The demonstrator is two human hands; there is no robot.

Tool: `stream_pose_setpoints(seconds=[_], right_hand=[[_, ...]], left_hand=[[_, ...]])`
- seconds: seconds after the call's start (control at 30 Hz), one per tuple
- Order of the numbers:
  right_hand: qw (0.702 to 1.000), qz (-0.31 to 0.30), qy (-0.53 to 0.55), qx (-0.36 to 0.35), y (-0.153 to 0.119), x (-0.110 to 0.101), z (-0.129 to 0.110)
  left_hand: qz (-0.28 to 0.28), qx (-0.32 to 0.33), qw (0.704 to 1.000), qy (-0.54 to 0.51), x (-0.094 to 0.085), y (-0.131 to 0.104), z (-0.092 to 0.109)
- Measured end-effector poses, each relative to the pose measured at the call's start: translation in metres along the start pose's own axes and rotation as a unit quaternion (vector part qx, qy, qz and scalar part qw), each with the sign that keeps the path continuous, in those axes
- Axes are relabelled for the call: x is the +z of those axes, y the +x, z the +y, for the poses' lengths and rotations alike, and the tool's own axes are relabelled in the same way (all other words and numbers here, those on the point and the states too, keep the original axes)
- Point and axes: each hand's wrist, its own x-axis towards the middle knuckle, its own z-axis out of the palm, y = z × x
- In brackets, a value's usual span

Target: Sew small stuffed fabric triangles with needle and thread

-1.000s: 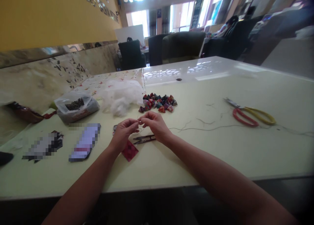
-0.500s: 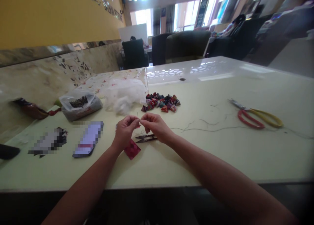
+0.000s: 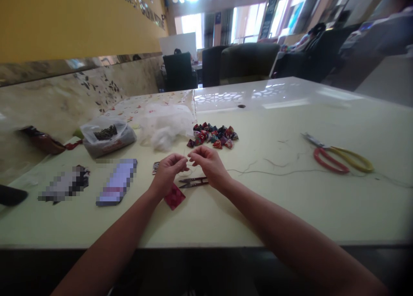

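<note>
My left hand (image 3: 171, 168) is closed, thumb against index finger, with a thin upright needle (image 3: 184, 152) at the fingertips. Close beside it, my right hand (image 3: 206, 160) is also pinched; what it holds is too small to make out. A long thread (image 3: 277, 173) runs rightward across the table from near my right hand. Dark thread snips (image 3: 193, 182) lie partly under my right hand. A red cloth square (image 3: 174, 197) lies below my left hand, and a small patterned piece (image 3: 155, 167) shows at its left side.
Several small cloth pyramids (image 3: 214, 136) are piled beyond my hands. White stuffing (image 3: 163, 134) and an open plastic bag (image 3: 109, 143) stand back left. Scissors (image 3: 337, 154) lie at the right; a phone (image 3: 116, 183) lies left. A person (image 3: 311, 34) sits in the background.
The fingertips have moved slightly apart and a little to the right. More of the patterned piece beside my left hand shows. The camera view has shifted slightly.
</note>
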Motion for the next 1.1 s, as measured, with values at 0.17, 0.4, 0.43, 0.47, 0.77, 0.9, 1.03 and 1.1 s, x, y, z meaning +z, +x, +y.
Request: stream_pose_setpoints(seconds=[0.17,0.4,0.43,0.47,0.77,0.9,1.03,1.1], right_hand=[[1.000,0.012,0.011,0.002,-0.0009,0.0006,-0.0008],[1.000,0.012,0.014,0.006,-0.0017,0.0008,-0.0014],[1.000,0.012,0.014,0.005,-0.0015,0.0008,-0.0013],[1.000,0.012,0.015,0.005,-0.0014,0.0008,-0.0011],[1.000,0.012,0.023,0.003,-0.0005,0.0008,0.0003],[1.000,0.013,0.025,0.005,0.0002,0.0008,0.0009],[1.000,0.014,0.025,0.004,0.0010,0.0004,0.0024],[1.000,0.014,0.025,0.005,0.0009,0.0003,0.0026]], left_hand=[[-0.035,-0.039,0.998,-0.044,0.0044,-0.0016,-0.0030],[-0.042,-0.047,0.997,-0.050,0.0020,0.0004,-0.0035],[-0.042,-0.047,0.997,-0.048,0.0018,0.0004,-0.0035],[-0.044,-0.046,0.997,-0.045,0.0017,0.0003,-0.0034],[-0.052,-0.038,0.997,-0.037,0.0017,-0.0008,-0.0043],[-0.052,-0.034,0.998,-0.029,0.0012,-0.0002,-0.0045],[-0.051,-0.030,0.998,-0.024,0.0011,0.0005,-0.0051],[-0.051,-0.031,0.998,-0.023,0.0016,0.0009,-0.0053]])
